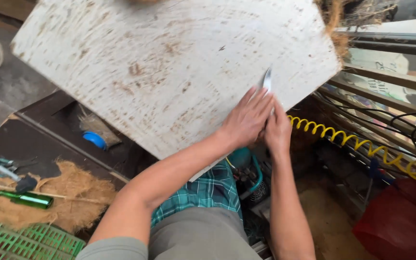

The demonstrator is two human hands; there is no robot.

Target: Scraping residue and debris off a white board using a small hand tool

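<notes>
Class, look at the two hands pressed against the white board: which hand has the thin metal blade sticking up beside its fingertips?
The left hand, flat on the white board; the blade rises at its fingertips, while the right hand sits lower.

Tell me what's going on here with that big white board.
A person holds both hands at the lower right edge of a tilted white board. The left hand lies flat on it; the right hand is beside it, with a thin metal blade sticking up between them. A yellow coiled hose runs to the right, and coir fibre and a green bottle lie at the left.
</notes>
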